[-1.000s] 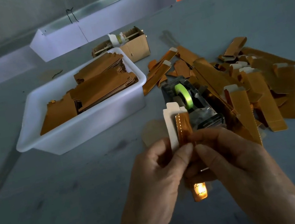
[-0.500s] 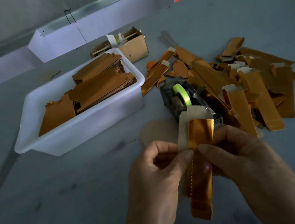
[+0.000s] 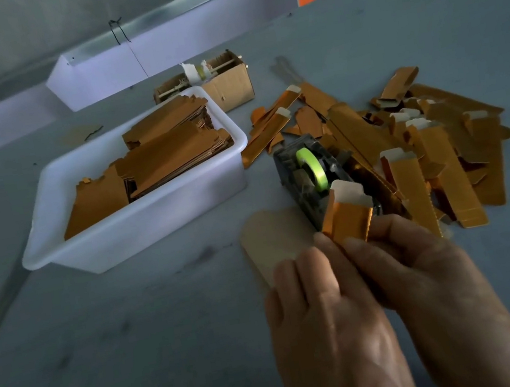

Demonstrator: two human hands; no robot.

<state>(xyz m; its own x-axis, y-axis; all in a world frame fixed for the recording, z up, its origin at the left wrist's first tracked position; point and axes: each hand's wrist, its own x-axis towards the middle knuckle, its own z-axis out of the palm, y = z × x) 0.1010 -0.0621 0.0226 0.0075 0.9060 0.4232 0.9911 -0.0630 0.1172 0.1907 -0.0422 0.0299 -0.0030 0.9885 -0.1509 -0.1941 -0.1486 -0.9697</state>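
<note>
1. A white tub (image 3: 138, 229), ahead and left of the left hand (image 3: 320, 310), holds stacks of flat gold blanks (image 3: 169, 153).
2. Folded gold cartons (image 3: 440, 142) lie heaped just beyond the right hand (image 3: 430, 282).
3. A cardboard box (image 3: 232, 85), far ahead, carries a tape roll (image 3: 198, 72) on a rod.
4. A tape dispenser (image 3: 304, 192) with green tape (image 3: 313, 166) sits just past the fingertips.
5. The right hand pinches a gold carton (image 3: 349, 221). The left lies against it, its grip hidden.
</note>
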